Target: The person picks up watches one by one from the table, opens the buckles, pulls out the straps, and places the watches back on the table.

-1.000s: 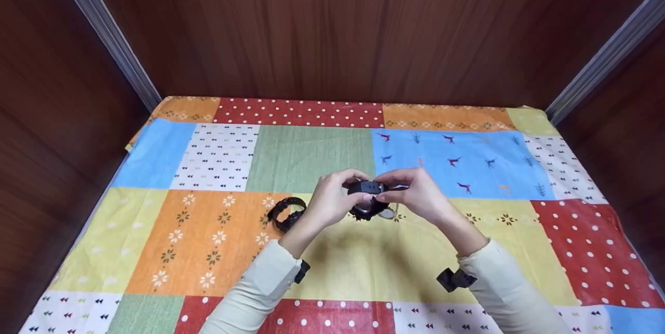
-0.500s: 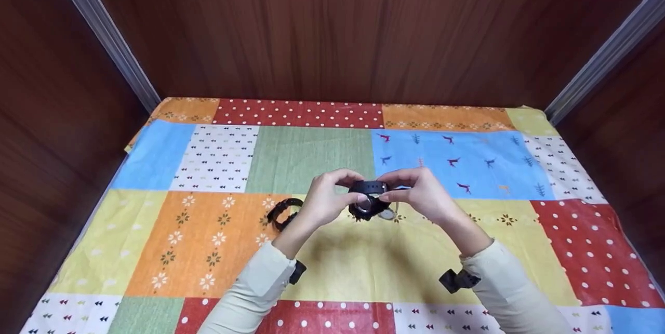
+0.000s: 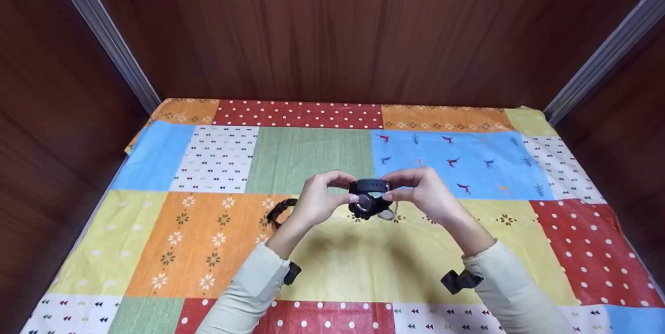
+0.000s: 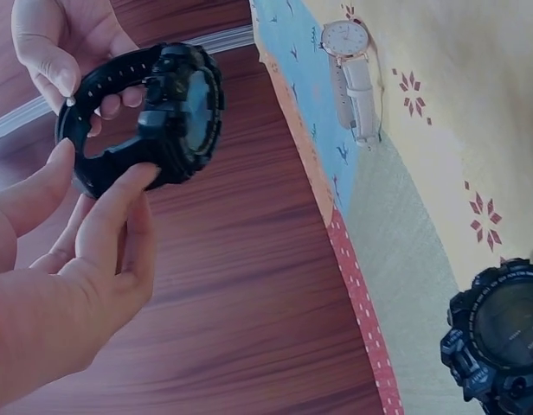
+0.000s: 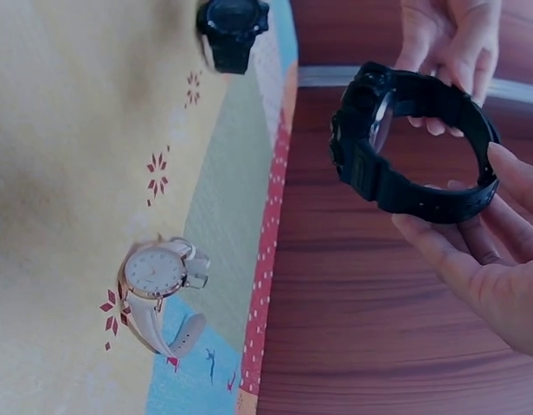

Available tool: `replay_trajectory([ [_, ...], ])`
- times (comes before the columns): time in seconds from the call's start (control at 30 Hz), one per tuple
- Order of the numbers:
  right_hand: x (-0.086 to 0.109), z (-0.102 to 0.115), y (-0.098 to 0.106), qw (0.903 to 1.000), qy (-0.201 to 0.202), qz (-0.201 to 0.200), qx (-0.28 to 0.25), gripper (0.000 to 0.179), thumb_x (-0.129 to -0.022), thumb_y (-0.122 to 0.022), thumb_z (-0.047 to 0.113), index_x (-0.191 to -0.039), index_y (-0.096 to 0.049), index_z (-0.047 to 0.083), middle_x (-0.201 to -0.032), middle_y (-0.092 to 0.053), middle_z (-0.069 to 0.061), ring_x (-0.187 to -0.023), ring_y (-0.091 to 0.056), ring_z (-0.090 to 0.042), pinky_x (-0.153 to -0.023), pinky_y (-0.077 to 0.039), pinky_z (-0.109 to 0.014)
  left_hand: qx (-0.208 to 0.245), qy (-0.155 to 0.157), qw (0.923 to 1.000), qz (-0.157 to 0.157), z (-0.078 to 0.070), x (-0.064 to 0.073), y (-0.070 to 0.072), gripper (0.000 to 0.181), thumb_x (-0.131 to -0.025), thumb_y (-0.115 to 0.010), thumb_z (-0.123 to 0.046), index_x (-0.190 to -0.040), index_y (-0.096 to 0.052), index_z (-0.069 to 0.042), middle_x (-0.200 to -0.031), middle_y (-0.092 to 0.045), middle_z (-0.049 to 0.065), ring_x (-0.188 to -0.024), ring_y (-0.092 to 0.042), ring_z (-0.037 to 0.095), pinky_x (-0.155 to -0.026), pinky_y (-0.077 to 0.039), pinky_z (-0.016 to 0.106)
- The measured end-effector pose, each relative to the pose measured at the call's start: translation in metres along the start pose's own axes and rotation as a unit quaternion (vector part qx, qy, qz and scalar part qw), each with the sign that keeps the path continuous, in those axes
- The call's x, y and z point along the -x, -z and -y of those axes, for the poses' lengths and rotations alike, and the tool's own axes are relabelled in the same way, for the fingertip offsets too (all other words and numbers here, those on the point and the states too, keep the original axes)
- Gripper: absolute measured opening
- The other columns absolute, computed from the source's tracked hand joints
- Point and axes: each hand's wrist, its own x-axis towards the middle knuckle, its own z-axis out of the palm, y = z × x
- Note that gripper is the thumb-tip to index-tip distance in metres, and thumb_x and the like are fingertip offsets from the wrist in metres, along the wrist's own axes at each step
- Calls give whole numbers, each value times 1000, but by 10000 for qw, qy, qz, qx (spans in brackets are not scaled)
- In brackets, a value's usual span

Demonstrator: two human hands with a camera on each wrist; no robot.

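Note:
Both hands hold a black digital-style wristwatch [image 3: 371,185] above the table, its strap closed into a loop. My left hand [image 3: 318,203] pinches one side of the strap between thumb and fingers. On the opposite side, my right hand [image 3: 431,196] pinches the strap with thumb and forefinger. The right wrist view shows the thick case of this watch [image 5: 357,147] facing away from the strap end, with the right fingers [image 5: 439,255] under the band. In the left wrist view the left thumb and fingers press the band from either side.
A white-strapped watch [image 5: 154,272] with a pale dial lies on the cloth, partly behind the held watch in the head view. Another black watch [image 3: 280,212] lies left, partly covered by the left forearm. A patchwork cloth [image 3: 208,251] covers the table; brown panels [image 3: 332,27] enclose it.
My hands have drawn slightly apart, the left shifting a little leftward. More of the held watch's strap shows between them, and the left forearm covers more of the black watch on the table.

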Motion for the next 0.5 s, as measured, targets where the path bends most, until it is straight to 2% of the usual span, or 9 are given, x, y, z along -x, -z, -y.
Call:
replay_trajectory([
  [0.5,1,0,-1,9999,29,-54,-106,27,-74,-72,4,-101,-69,1,-92,-68,-10,-93,-59,-21,-84,-46,-35,37,56,9999,84,-1,2,-1,32,-74,-74,-8,-104,-64,-3,-94,-67,7,-93,-59,21,-85,-44,37],
])
